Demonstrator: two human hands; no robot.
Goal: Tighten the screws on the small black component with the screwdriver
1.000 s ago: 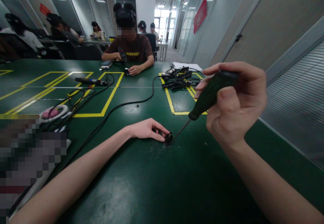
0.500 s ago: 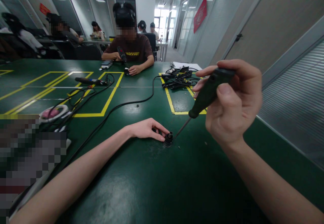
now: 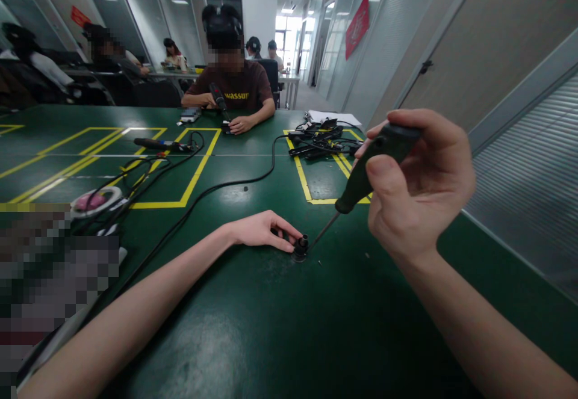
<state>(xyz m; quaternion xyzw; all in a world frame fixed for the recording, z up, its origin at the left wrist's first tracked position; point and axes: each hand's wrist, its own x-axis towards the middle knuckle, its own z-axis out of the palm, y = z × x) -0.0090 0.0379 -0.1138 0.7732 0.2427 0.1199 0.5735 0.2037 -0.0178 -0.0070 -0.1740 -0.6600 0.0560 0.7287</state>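
My left hand (image 3: 266, 230) rests on the green table with thumb and forefinger pinched on a small black cylindrical part (image 3: 300, 247), which stands upright on the tabletop. In my right hand (image 3: 419, 188) is a screwdriver (image 3: 363, 179) with a dark green handle. Its thin metal shaft slants down to the left, and the tip meets or lies right beside the black part; I cannot tell which. The thumb lies along the handle, and the fingers curl over its top end.
A tangle of black cables (image 3: 323, 137) lies beyond my right hand. One long cable (image 3: 217, 187) runs across the table to the left. Further left are a black pen-like tool (image 3: 156, 144) and a roll of tape (image 3: 97, 200). A person (image 3: 239, 86) works opposite with a power screwdriver.
The fingers and thumb of my right hand have shifted on the screwdriver handle, and that hand sits slightly further right. My left hand and the black part have stayed still.
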